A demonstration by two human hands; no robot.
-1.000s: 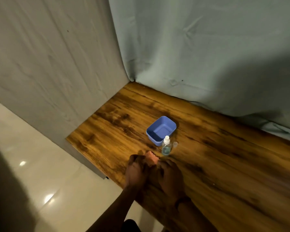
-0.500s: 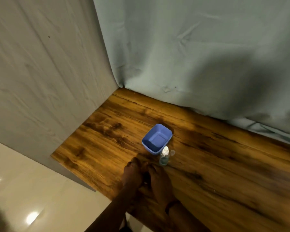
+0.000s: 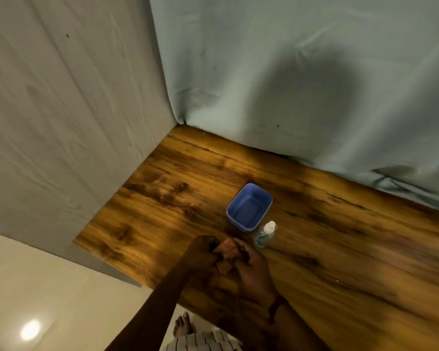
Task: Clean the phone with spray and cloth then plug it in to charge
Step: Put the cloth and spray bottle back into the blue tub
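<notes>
- Left hand clenched, fingers curled around the left edge of a pinkish-orange cloth.
- Right hand also gripping that cloth, fingers folded over its right side; dark band on the right wrist.
- Cloth bunched between both hands, just above the table near its front edge; a fold hanging down between the palms.
- Phone not discernible: hidden in the cloth or too dark to tell, so no call on its long axis or heading.
- Spray bottle upright just beyond the right fingertips, apart from them; white cap on top, clear body with bluish liquid, long axis vertical.
- Small clear cap-like piece just right of the bottle's top, too small to confirm.
- Blue tub directly behind the bottle, nearly touching, open side up; long axis running away and slightly right.
- Wooden table backed by a pale green sheet at the rear and a grey sheet on the left.
- Bare foot and striped fabric at the bottom edge, on a glossy tile floor.
</notes>
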